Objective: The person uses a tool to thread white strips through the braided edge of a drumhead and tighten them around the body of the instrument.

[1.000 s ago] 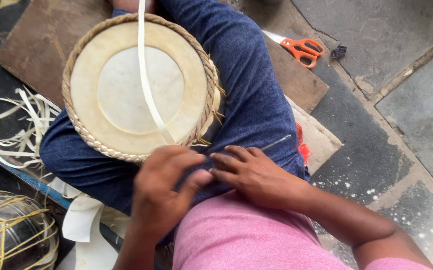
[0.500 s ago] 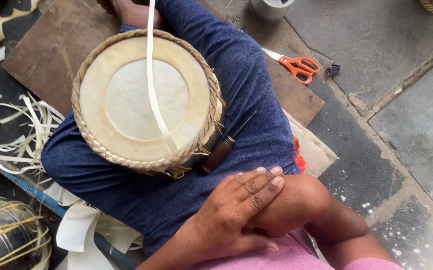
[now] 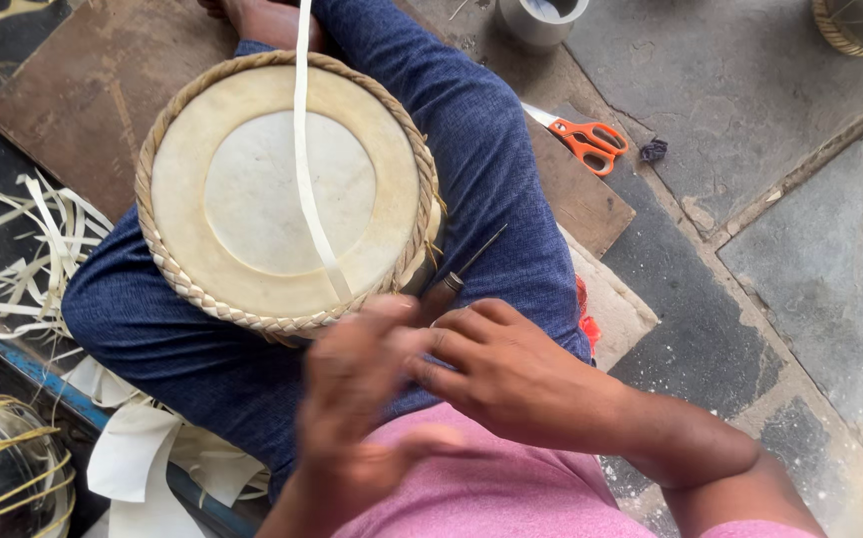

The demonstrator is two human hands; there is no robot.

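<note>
The right hand (image 3: 511, 374) rests on the blue-jeaned thigh, fingers loosely curled beside a thin metal awl (image 3: 456, 274); whether it grips the tool's handle I cannot tell. The left hand (image 3: 357, 389) is blurred, its grip unclear. Just above both lies a round drum (image 3: 282, 194), smooth pale skin rimmed with braided cane, a flat strip (image 3: 307, 169) across it.

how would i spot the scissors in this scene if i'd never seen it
Start at the big round drum resting on the person's blue-trousered leg, then look past the leg to the flat brown board on the stone floor. The scissors lie at that board's far edge. Their bright orange handles stand out against the grey and brown around them.
</note>
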